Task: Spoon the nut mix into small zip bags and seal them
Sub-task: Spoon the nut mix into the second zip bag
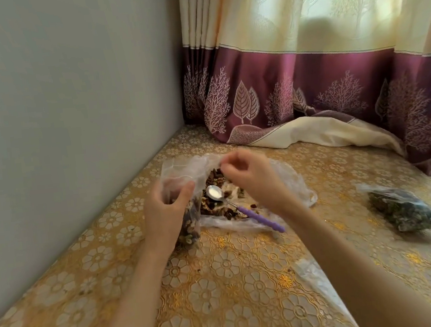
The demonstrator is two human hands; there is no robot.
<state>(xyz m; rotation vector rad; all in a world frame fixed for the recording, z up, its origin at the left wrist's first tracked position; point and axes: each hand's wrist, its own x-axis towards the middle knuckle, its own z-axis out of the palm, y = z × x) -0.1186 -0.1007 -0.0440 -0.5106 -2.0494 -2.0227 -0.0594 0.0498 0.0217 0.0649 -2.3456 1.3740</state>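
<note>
Left hand [168, 217] gripping small zip bag [186, 220]; right hand [251, 178] curled, perhaps pinching its rim.

Count, by kind. Hands: two, left hand [165, 213] at 9 o'clock of table centre, right hand [251, 176] at 12. Spoons: one, purple-handled spoon [243, 208]. Filled small bags: two, held bag [186, 220] and sealed bag [405, 209] at 3 o'clock. Large open bag [286, 179]: one. Empty flat bag [316, 278], 5 o'clock: one. Curtain [333, 74]: one.

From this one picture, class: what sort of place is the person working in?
Probably a room in a home, not a workshop: a patterned curtain hangs over a window, and a table with a gold floral cover stands against a plain wall.
</note>
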